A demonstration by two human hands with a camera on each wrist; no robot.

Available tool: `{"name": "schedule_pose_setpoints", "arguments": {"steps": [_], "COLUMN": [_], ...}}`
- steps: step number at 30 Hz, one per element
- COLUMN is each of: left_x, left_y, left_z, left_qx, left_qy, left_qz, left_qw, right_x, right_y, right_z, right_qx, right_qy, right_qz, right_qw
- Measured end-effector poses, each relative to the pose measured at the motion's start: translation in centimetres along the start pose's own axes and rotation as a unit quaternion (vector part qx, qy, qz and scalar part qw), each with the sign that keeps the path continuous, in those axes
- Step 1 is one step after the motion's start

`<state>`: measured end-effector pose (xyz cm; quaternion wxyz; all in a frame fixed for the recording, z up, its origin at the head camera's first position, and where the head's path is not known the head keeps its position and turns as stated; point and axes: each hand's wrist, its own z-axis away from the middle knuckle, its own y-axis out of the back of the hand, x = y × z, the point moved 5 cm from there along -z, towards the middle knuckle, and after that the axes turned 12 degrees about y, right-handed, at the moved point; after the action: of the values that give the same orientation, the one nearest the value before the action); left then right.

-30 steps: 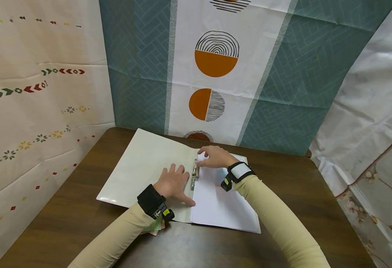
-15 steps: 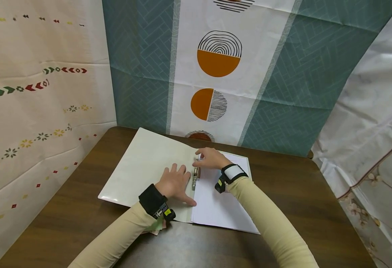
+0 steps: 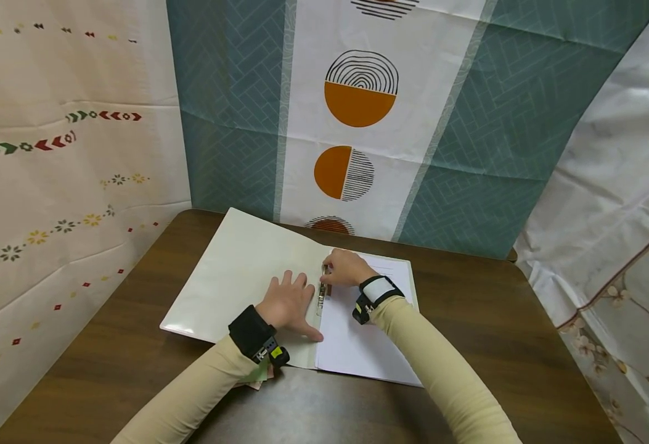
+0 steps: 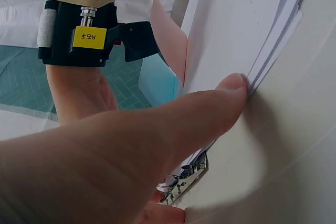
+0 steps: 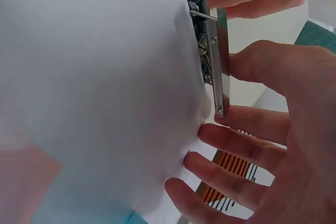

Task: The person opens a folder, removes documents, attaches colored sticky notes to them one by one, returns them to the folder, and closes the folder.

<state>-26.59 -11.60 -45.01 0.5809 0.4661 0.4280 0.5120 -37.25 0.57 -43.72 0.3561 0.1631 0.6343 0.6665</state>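
A pale folder [image 3: 235, 271] lies open on the table, with a stack of white paper [image 3: 365, 348] on its right side. My left hand [image 3: 286, 305] rests spread on the folder near the spine; its thumb [image 4: 226, 95] touches the edge of the stack. At the spine is a metal lever clip [image 5: 221, 59], its flat bar raised off the base. My right hand [image 3: 349, 268] pinches this bar between thumb and index finger, while the other fingers [image 5: 223, 174] extend along the paper's edge. The head view hides part of the clip behind the right hand.
Green and pink paper slips [image 3: 259, 376] stick out near the left wrist at the folder's lower edge. Pink and blue sheets [image 4: 160, 80] show among the white paper. The brown table [image 3: 468, 290] meets a hanging patterned cloth [image 3: 346, 172] at the back.
My right hand has moved slightly left and toward me along the clip, its fingers drawing in on the metal bar. The left hand has kept its place.
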Motion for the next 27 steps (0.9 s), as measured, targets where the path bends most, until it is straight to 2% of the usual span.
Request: {"name": "schedule_pose_setpoints", "arguments": {"steps": [8, 9, 12, 15, 16, 18, 27], "left_x": [0.0, 0.0, 0.1, 0.1, 0.1, 0.1, 0.2], "left_y": [0.0, 0.0, 0.0, -0.1, -0.1, -0.2, -0.3], "left_z": [0.0, 0.0, 0.1, 0.1, 0.1, 0.0, -0.1], "left_qx": [0.000, 0.001, 0.003, 0.006, 0.005, 0.004, -0.006], "left_qy": [0.000, 0.000, -0.003, -0.007, -0.008, -0.009, -0.007], "left_qz": [-0.001, 0.001, 0.007, 0.012, 0.013, 0.015, 0.018], "left_qw": [1.0000, 1.0000, 1.0000, 0.9999, 0.9999, 0.9998, 0.9998], "right_x": [-0.1, 1.2, 1.5, 1.6, 0.3, 0.2, 0.2], "right_y": [0.4, -0.4, -0.3, 0.1, 1.1, 1.3, 2.1], "right_z": [-0.2, -0.9, -1.1, -0.9, -0.1, 0.1, 0.5], "right_qx": [-0.017, -0.015, -0.019, -0.005, -0.003, 0.010, 0.046], "right_qy": [-0.002, 0.009, 0.005, -0.006, -0.022, -0.029, -0.036], "right_qz": [0.006, 0.006, 0.008, 0.003, 0.003, -0.001, 0.002], "right_qw": [1.000, 1.000, 1.000, 1.000, 1.000, 1.000, 0.998]}}
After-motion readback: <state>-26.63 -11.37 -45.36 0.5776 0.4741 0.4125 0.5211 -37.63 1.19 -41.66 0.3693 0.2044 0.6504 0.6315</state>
